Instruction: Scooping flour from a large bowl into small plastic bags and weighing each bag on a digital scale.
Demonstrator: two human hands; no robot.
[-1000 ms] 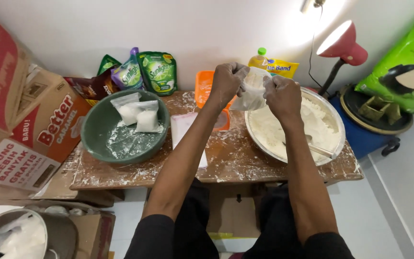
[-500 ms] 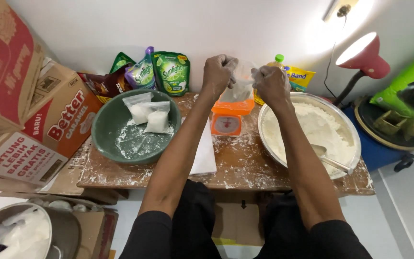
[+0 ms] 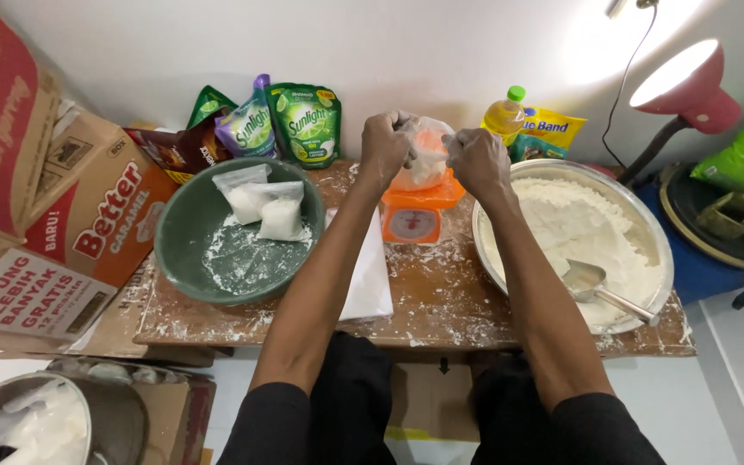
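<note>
My left hand (image 3: pixel 388 140) and my right hand (image 3: pixel 475 159) both grip the top of a clear plastic bag of white flour (image 3: pixel 424 162). The bag rests on a small orange kitchen scale (image 3: pixel 412 213) at the back middle of the floury wooden table (image 3: pixel 441 301). A wide metal basin of flour (image 3: pixel 658 258) sits to the right with a metal scoop (image 3: pixel 600 288) lying in it. On the left, a green bowl (image 3: pixel 184 258) holds a few filled flour bags (image 3: pixel 264 207).
Cardboard boxes (image 3: pixel 62 224) crowd the left side. Green and purple pouches (image 3: pixel 286 120), a yellow oil bottle (image 3: pixel 506 114) and a yellow packet line the back wall. A red desk lamp (image 3: pixel 686 86) stands at right. A sheet of white plastic (image 3: pixel 370 280) lies between bowl and scale.
My hands have carried the flour bag left from above the metal basin and set it on the orange scale. The view has shifted right and moved closer.
</note>
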